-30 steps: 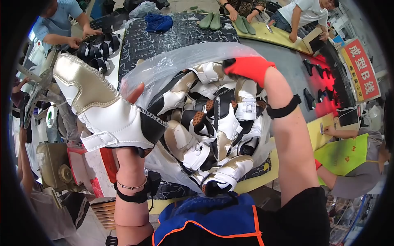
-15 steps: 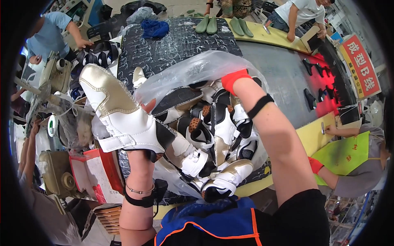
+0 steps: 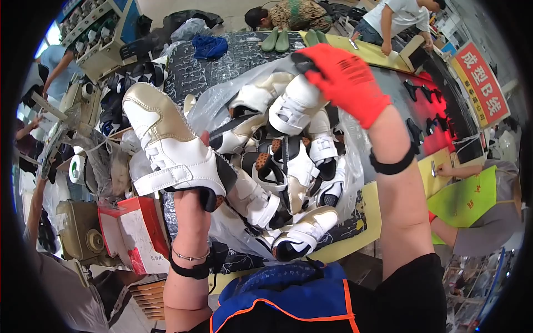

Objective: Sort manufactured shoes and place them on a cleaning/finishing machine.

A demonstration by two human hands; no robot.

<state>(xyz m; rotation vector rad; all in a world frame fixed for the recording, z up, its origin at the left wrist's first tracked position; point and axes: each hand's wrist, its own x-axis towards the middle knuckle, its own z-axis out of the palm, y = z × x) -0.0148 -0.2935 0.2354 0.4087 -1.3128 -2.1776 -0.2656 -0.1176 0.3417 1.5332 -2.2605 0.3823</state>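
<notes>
A gold-and-white shoe upper [image 3: 177, 144] stands toe-up in the left hand [image 3: 205, 137], raised beside the left edge of an open plastic bag [image 3: 219, 94] on a workbench. Only a fingertip shows past the upper's edge; the hand carries the piece, but how its remaining fingers are bent is hidden. At the bag's far side, the right hand [image 3: 348, 80], in a red glove with dark fingertips, has its fingers curled over the toe of a second white upper [image 3: 294, 108], its strap facing the wearer, above the others.

Beneath both hands, a heap of white, gold and black uppers [image 3: 302, 175] lies jumbled in the bag, some with brown spotted linings. The bag rests on a black patterned cover [image 3: 239, 61], where a blue cloth [image 3: 210, 47] lies crumpled near the far left corner and green foot-shaped forms [image 3: 275, 40] stand at the far edge. A red-and-white box [image 3: 139, 233] sits left of the bench. Dark shoes [image 3: 419, 91] lie under red light at right, near a red-and-yellow sign [image 3: 482, 86]. A co-worker in a yellow-green apron [image 3: 466, 197] works at right; another, in a white shirt [image 3: 397, 22], leans over the far end.
</notes>
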